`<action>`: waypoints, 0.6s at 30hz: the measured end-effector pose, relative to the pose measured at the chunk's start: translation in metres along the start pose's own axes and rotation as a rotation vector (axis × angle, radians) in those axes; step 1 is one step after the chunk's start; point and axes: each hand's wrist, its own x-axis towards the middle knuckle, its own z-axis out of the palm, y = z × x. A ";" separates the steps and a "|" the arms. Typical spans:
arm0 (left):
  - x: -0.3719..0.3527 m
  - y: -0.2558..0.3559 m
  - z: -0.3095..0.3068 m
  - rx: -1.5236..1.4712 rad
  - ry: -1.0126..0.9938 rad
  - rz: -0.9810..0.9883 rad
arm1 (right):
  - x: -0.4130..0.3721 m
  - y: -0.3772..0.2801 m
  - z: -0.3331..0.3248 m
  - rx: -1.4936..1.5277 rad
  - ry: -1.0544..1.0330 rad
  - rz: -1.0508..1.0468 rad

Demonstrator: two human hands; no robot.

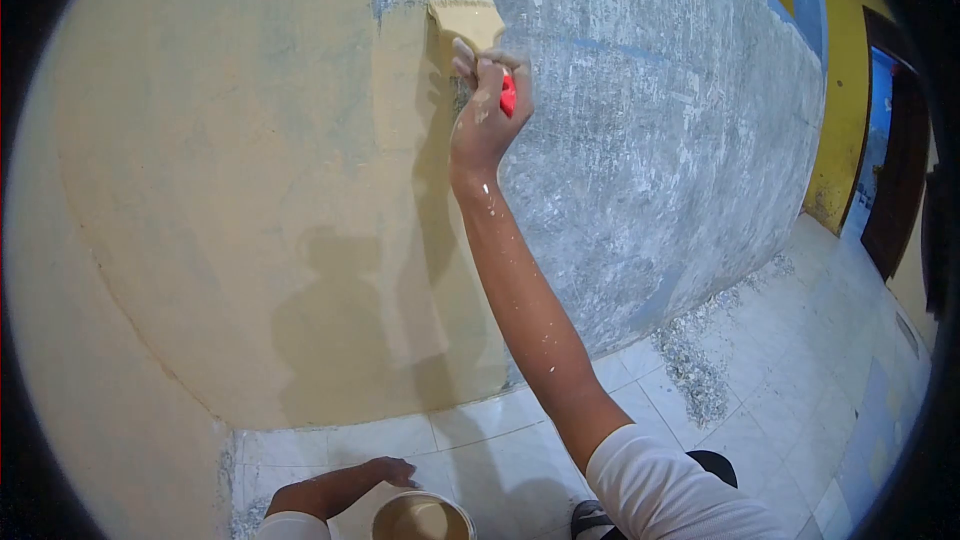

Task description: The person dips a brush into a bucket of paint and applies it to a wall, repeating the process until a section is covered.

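Note:
My right hand (492,100) is closed around the red handle of a wide paintbrush (470,20). The brush's head is coated in cream paint and its bristles press on the wall, at the border between cream paint and bare grey. Paint specks dot my right hand and forearm. Low in the view, my left hand (393,471) is at the far rim of a paint bucket (466,515) and appears to grip it; its fingertips are partly hidden. Cream paint lies inside the bucket.
The wall's left part (220,140) is cream, its right part (650,140) scraped grey. Flaked paint debris (695,370) lies on the white tiled floor (740,450) along the wall. A dark door (895,180) stands at the right. One of my shoes (590,517) shows below.

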 end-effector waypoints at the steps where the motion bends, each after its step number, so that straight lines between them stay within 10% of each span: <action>1: -0.009 0.007 -0.006 -0.007 0.018 -0.013 | -0.006 0.002 -0.004 0.011 0.013 0.012; 18: -0.006 0.001 0.005 0.033 0.068 -0.014 | -0.142 -0.027 -0.073 -0.100 0.230 0.246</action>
